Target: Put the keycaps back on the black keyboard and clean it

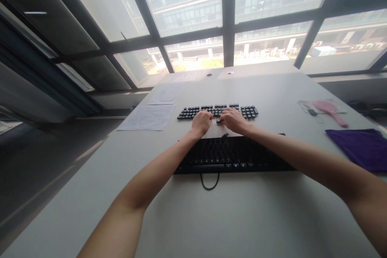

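Loose black keycaps [249, 112] lie on the white table in rows, laid out like a keyboard. My left hand [202, 123] rests at the near edge of these rows with its fingers curled closed; what they hold, if anything, is hidden. Just to the right, my right hand [233, 121] is closed, with a black keycap [218, 121] at its thumb and fingertips. Beneath my forearms lies a black keyboard [211, 168], and many of its keys look bare of caps. Its cable [209, 189] loops out at the near side, and a dark plug [225, 135] shows at the far edge.
Paper sheets [148, 117] lie at the left of the table [242, 217]. On the right are a pink hairbrush [330, 112], a clear bag [304, 107] and a folded purple cloth [359, 149]. Large windows [196, 16] stand behind the far edge.
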`<control>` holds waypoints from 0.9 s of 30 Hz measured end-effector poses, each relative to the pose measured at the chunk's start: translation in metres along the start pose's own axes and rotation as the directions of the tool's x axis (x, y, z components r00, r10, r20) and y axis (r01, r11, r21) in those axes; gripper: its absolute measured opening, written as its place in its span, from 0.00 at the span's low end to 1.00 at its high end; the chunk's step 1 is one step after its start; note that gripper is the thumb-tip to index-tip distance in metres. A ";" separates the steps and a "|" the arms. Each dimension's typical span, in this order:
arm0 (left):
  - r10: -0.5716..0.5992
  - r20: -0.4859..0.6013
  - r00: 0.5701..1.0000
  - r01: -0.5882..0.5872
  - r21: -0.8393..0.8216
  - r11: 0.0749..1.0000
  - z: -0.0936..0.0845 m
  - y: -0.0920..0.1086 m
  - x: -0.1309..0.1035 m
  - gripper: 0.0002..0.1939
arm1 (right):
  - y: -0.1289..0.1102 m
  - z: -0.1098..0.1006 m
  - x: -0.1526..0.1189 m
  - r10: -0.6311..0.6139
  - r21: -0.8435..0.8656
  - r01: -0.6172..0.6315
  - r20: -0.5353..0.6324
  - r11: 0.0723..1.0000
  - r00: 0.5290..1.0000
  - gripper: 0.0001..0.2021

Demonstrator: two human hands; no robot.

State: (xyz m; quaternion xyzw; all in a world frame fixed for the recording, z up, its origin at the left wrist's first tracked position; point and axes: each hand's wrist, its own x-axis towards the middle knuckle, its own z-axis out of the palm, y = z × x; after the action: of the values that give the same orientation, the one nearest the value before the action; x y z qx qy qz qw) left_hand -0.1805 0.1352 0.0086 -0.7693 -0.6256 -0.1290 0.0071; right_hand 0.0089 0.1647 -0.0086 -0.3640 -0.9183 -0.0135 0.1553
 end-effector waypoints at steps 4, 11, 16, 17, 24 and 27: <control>-0.002 0.003 1.000 0.003 -0.038 0.999 -0.001 -0.007 -0.004 0.11 | 0.001 0.002 -0.004 0.015 0.036 -0.014 -0.012 0.999 1.000 0.07; 0.021 0.027 0.999 -0.018 -0.111 0.994 -0.010 -0.015 -0.012 0.06 | -0.001 -0.008 -0.019 0.043 0.162 -0.030 -0.072 0.986 0.997 0.04; 0.063 -0.035 0.997 -0.072 -0.365 0.928 -0.034 0.013 -0.048 0.05 | -0.006 -0.034 -0.051 0.120 0.377 -0.027 -0.224 0.926 0.967 0.04; 0.075 -0.031 0.997 -0.080 -0.445 0.892 -0.038 0.023 -0.059 0.06 | -0.006 -0.039 -0.060 0.143 0.412 -0.032 -0.241 0.910 0.960 0.04; 0.198 0.094 0.976 -0.087 -0.664 0.743 -0.033 0.076 -0.116 0.07 | -0.015 -0.056 -0.131 0.301 0.605 -0.144 -0.166 0.783 0.939 0.01; 0.203 0.079 0.976 -0.108 -0.635 0.765 -0.025 0.077 -0.121 0.04 | -0.021 -0.058 -0.150 0.307 0.641 -0.166 -0.114 0.749 0.945 0.01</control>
State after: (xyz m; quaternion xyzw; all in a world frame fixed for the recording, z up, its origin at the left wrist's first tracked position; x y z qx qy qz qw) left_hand -0.1329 -0.0019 0.0194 -0.7839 -0.4798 -0.2735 -0.2835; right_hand 0.1136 0.0415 0.0045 -0.4023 -0.7948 0.2718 0.3642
